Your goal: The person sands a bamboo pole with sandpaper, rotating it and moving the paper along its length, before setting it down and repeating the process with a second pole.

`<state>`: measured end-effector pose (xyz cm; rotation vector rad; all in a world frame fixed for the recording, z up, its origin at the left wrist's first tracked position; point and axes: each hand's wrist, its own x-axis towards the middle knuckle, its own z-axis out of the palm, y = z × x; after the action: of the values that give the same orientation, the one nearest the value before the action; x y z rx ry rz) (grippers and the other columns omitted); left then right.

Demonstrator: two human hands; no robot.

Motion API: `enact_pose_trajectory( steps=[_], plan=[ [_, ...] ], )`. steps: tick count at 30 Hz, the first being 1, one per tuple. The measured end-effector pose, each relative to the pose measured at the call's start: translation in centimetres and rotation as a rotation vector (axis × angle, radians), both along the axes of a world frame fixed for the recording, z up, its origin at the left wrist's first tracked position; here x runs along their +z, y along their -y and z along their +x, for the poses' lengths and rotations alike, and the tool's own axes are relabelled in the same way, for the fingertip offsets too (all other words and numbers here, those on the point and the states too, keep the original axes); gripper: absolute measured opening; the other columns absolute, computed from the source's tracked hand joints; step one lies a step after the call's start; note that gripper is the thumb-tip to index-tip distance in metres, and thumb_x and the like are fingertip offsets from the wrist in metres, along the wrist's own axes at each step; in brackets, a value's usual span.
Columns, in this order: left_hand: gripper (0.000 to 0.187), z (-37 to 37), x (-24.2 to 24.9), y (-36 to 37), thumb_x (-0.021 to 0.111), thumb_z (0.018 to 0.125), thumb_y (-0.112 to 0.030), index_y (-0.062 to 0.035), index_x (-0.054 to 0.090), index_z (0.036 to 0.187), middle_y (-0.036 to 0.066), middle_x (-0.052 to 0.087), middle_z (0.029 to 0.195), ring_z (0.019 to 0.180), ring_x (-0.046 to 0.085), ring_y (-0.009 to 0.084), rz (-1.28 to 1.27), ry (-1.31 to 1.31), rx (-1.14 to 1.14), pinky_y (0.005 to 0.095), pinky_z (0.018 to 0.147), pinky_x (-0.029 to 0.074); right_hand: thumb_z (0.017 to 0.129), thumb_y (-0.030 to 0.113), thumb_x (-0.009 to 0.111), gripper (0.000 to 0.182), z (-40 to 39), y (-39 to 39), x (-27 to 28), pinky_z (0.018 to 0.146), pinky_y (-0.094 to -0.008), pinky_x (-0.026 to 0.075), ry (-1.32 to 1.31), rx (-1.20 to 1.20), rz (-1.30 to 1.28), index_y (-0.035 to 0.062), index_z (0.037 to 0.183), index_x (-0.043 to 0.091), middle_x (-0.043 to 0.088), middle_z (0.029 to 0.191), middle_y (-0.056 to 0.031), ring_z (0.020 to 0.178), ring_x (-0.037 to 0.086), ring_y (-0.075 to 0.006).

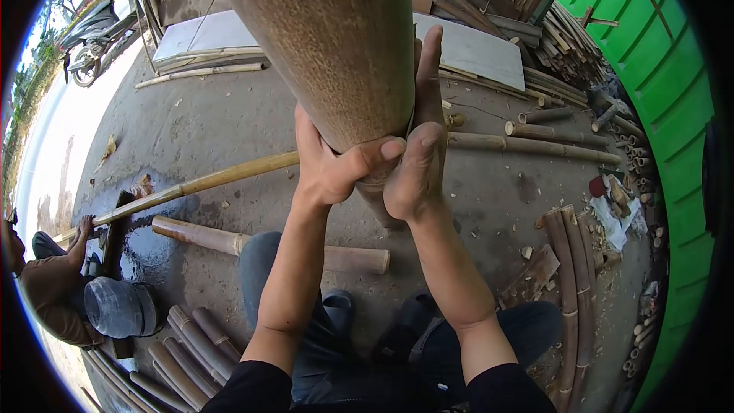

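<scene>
A thick brown bamboo pole (329, 38) stands roughly upright in front of me, its upper part close to the camera and its lower part narrowing towards the ground. My left hand (336, 168) is wrapped around it from the left, thumb across the front. From the right, my right hand (420, 164) presses its palm and thumb against the pole, with a finger stretched up along the side. Both thumbs lie close together on the near face. The pole hides most of the fingers behind it.
A long thin bamboo pole (222, 178) lies across behind my hands. At left, a person (57, 287) touches its end beside a dark tub (122, 307). A cut bamboo length (355, 260) lies near my feet. Several bamboo pieces (569, 283) lie right, before a green metal wall (665, 122).
</scene>
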<state>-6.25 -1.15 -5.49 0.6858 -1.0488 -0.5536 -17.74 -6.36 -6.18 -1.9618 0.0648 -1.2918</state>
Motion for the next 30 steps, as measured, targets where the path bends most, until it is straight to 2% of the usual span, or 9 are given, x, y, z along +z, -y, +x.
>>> enact_pose_trajectory(
  steps=[2,4,7,13,19,20,22,25,30],
  plan=[
    [0.068,0.4,0.0,0.0,0.087,0.063,-0.028,0.008,0.066,0.117,0.017,0.072,0.11,0.097,0.071,0.0267,-0.032,-0.008,-0.027,0.0373,0.087,0.057,0.099,0.077,0.023,0.108,1.1,-1.2,-1.8,0.126,-0.0526,0.003,0.089,-0.084,0.062,-0.0041,0.16,-0.013,-0.008,0.169,-0.0286,0.158,-0.003,-0.0423],
    [0.068,1.4,0.0,-0.1,0.086,0.063,-0.028,0.0085,0.066,0.117,0.018,0.072,0.11,0.098,0.071,0.0272,0.021,-0.052,-0.12,0.0385,0.089,0.058,0.1,0.074,0.022,0.107,0.4,-3.4,-7.9,0.127,-0.0511,0.012,-0.083,-0.477,-0.168,-0.0104,0.158,-0.008,-0.001,0.167,-0.035,0.156,0.006,-0.0479],
    [0.07,1.7,0.0,0.4,0.086,0.065,-0.028,0.0081,0.063,0.12,0.017,0.072,0.106,0.096,0.072,0.027,0.058,-0.031,-0.038,0.0393,0.088,0.058,0.099,0.076,0.022,0.109,-0.1,-2.8,-12.3,0.127,-0.0507,0.01,-0.198,-0.537,-0.159,-0.0104,0.158,-0.01,-0.002,0.166,-0.0355,0.156,0.005,-0.0477],
    [0.075,1.2,-0.6,1.5,0.087,0.064,-0.03,0.0067,0.059,0.124,0.016,0.071,0.107,0.098,0.07,0.0258,0.033,-0.045,-0.037,0.0379,0.09,0.056,0.1,0.075,0.024,0.108,2.2,-0.5,-0.7,0.125,-0.0584,0.013,0.094,-0.371,-0.198,-0.011,0.159,-0.005,-0.002,0.166,-0.0361,0.154,0.002,-0.0554],
    [0.077,2.5,-0.9,0.9,0.078,0.07,-0.034,0.0087,0.056,0.13,0.019,0.067,0.115,0.104,0.067,0.0291,0.09,0.011,0.024,0.0406,0.093,0.054,0.099,0.075,0.027,0.109,0.9,-2.7,-12.7,0.126,-0.0546,0.016,-0.254,-0.702,-0.519,-0.0117,0.159,-0.002,0.002,0.166,-0.0369,0.153,0.01,-0.0559],
    [0.077,2.7,-1.0,1.0,0.078,0.07,-0.034,0.0087,0.056,0.13,0.019,0.067,0.115,0.104,0.067,0.0291,0.101,0.015,0.021,0.0406,0.093,0.054,0.099,0.075,0.027,0.109,1.5,-2.0,-10.3,0.126,-0.0546,0.016,-0.255,-0.704,-0.507,-0.0117,0.159,-0.002,0.002,0.166,-0.0369,0.153,0.01,-0.0559],
    [0.076,3.1,-1.0,0.9,0.076,0.07,-0.033,0.0093,0.056,0.13,0.02,0.066,0.116,0.104,0.067,0.0295,0.109,0.041,-0.065,0.0414,0.094,0.055,0.099,0.075,0.03,0.109,3.1,-0.4,-3.3,0.124,-0.0603,0.016,0.129,-0.35,-0.2,-0.0092,0.16,0.0,0.004,0.164,-0.0386,0.152,0.011,-0.0578],
    [0.075,3.7,-1.5,0.8,0.074,0.072,-0.034,0.0098,0.056,0.13,0.023,0.066,0.118,0.105,0.067,0.0314,0.045,0.012,-0.087,0.0428,0.095,0.054,0.099,0.074,0.033,0.108,3.7,-0.8,-2.9,0.123,-0.061,0.018,0.09,-0.28,-0.116,-0.008,0.161,0.001,0.006,0.163,-0.0405,0.152,0.011,-0.0575],
    [0.077,6.8,-4.4,0.9,0.069,0.075,-0.035,0.0102,0.051,0.135,0.027,0.066,0.12,0.11,0.066,0.0363,-0.002,-0.044,-0.002,0.0454,0.097,0.054,0.103,0.066,0.032,0.098,1.1,-3.4,-17.1,0.123,-0.0529,0.025,-0.117,-0.569,-0.123,-0.0093,0.16,0.007,0.012,0.165,-0.0347,0.154,0.018,-0.0497]
  ],
)
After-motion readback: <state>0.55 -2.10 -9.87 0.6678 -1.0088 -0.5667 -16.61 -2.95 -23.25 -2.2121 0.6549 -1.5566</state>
